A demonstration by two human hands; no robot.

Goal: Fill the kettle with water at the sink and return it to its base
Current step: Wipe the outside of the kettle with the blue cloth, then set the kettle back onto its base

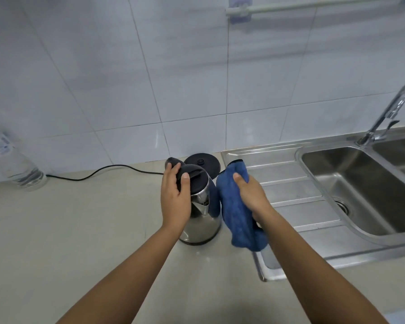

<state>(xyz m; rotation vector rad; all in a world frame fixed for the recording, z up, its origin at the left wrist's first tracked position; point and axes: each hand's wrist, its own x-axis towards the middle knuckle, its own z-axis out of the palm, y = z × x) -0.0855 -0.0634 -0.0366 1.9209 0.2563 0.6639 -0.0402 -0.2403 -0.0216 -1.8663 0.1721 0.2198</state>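
A steel kettle with a black lid and handle stands on the beige counter, in front of its round black base. My left hand grips the kettle's black top, thumb on the lid. My right hand holds a blue cloth pressed against the kettle's right side. The sink lies to the right, with a chrome tap behind it.
A black cord runs from the base along the counter toward the left. A clear plastic bottle stands at the far left by the tiled wall. The ribbed draining board lies between kettle and basin. A rail hangs high on the wall.
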